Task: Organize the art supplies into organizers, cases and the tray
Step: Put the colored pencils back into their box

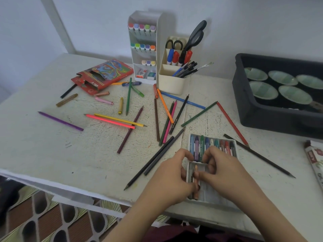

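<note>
Your right hand [225, 170] pinches one orange crayon [196, 169]; your left hand [172, 177] grips the crayon case [212, 200]; nine crayons [197, 147] line its far row.

Red pencil box [103, 74], black tray [248, 109]

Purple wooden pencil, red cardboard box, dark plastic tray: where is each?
Purple wooden pencil [60, 121]: head view, mid-shaft.
Red cardboard box [111, 70]: head view, top face.
Dark plastic tray [246, 107]: head view, outer wall.
</note>
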